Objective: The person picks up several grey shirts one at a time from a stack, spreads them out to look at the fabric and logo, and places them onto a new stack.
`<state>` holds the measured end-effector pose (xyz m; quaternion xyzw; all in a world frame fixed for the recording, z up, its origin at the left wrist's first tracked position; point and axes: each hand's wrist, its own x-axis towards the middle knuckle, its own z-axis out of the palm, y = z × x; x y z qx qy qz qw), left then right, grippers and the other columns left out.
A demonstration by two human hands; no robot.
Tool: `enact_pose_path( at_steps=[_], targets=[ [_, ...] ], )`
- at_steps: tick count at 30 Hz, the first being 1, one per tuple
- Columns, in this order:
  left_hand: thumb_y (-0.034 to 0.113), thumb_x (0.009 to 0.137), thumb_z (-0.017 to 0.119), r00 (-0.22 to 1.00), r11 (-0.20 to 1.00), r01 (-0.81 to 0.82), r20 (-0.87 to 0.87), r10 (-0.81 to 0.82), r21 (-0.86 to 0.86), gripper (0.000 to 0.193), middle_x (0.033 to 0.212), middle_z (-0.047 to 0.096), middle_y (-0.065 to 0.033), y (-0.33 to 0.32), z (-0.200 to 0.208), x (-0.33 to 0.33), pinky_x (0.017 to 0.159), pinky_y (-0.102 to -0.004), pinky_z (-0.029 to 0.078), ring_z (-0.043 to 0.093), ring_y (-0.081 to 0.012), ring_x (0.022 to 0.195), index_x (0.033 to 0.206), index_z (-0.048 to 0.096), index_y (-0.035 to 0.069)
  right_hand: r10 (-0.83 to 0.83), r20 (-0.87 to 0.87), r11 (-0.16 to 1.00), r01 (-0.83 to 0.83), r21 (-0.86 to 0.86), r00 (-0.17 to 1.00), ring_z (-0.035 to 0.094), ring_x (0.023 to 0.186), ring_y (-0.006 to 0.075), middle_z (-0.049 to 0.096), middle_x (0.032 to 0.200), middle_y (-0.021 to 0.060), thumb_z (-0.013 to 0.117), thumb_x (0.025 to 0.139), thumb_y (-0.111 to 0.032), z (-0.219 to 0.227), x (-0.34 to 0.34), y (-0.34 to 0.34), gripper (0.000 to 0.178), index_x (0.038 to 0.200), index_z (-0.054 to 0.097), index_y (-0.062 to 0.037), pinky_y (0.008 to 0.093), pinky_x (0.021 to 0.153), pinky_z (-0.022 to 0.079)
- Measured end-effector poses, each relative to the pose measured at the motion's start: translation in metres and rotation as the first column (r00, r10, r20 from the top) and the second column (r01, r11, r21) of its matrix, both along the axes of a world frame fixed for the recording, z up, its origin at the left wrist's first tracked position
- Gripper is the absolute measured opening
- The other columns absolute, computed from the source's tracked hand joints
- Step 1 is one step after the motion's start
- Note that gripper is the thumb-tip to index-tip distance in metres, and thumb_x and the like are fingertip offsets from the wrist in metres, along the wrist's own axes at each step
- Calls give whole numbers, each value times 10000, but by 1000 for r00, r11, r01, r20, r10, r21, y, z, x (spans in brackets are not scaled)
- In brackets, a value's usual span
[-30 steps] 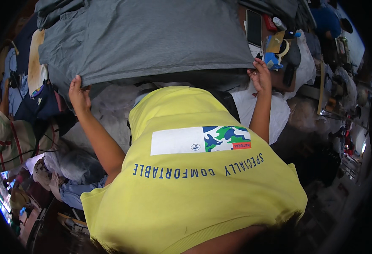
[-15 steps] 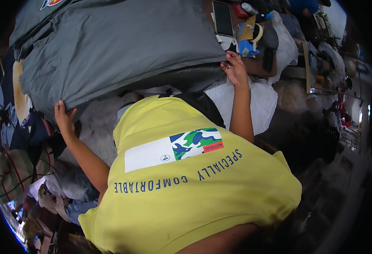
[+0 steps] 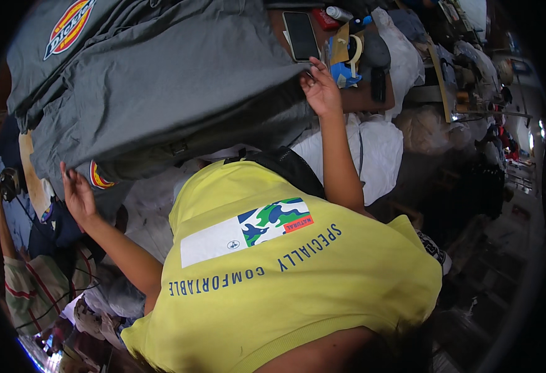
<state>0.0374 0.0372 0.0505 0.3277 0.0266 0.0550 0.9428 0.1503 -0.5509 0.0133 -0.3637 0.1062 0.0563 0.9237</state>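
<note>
Nearest to me was the person's own bright yellow cotton T-shirt [image 3: 285, 280], with dark blue lettering and a white patch bearing a green and blue camouflage print, filling the lower middle of the view. Both bare forearms rose out of it toward a large grey work garment of heavy fabric [image 3: 155, 81] spread wide across the upper left.

The left hand [image 3: 79, 196] was at the garment's lower left edge, near a small round red and yellow badge; its fingers looked loosely curled at the cloth, but I could not tell whether they gripped it. The right hand [image 3: 320, 90] was raised at the garment's right edge, fingers curled against the hem; it seemed to pinch the fabric, though the hold itself was hidden from me.

Below the grey cloth lay a heap of pale and white garments [image 3: 372, 155]. Off to the left, a second person in a striped shirt [image 3: 33, 286] stood among dark blue clothes.

Farther away, just beyond the right hand, a black rectangular smartphone [image 3: 301, 35] lay flat on the tabletop [image 3: 363, 98], beside a roll of tape [image 3: 354, 48] and a small blue object I could not make out
</note>
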Motion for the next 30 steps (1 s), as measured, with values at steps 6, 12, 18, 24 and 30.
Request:
enact_pose_path(
  at_steps=[6,12,18,24,30],
  targets=[
    [81,853,504,729,820,-368,-411,547,438,405,1236,421,-233,-36,-18,44,942,-352,375,435,-321,1141,1228,382,-12,-80,-29,933,65,-353,996,486,1084,233,474,1207,146,564,776,-28,1,12,49,571,1293,324,-68,323,893,387],
    [89,826,520,885,-73,-227,237,401,971,332,1195,494,-111,-150,-13,76,890,-328,376,480,-241,1079,1156,507,50,411,373,362,227,-904,832,453,1133,284,519,1162,140,552,802,-104,2,15,99,295,1091,549,-42,348,958,341],
    [223,886,447,966,-334,6,-92,-242,942,424,1380,302,-72,-259,-36,93,1014,-512,169,250,-265,1287,1295,374,135,738,139,-93,304,-948,660,364,1217,253,444,1278,65,479,858,-337,-9,15,148,402,1181,494,-99,421,996,275],
    [425,855,435,989,-670,-86,-19,-148,737,552,1414,237,-14,-246,-60,76,1021,-507,163,214,-251,1300,1341,305,197,729,-61,-306,245,-920,682,217,1300,195,290,1390,11,449,854,-418,-18,14,116,514,1296,372,-168,434,1047,161],
    [481,837,434,998,-759,43,3,59,650,605,1419,222,-35,-229,-57,67,1023,-517,148,199,-259,1304,1350,285,198,736,-135,-342,193,-920,663,128,1326,214,190,1430,9,432,853,-448,-23,17,105,593,1352,265,-176,432,1060,115]
  ],
)
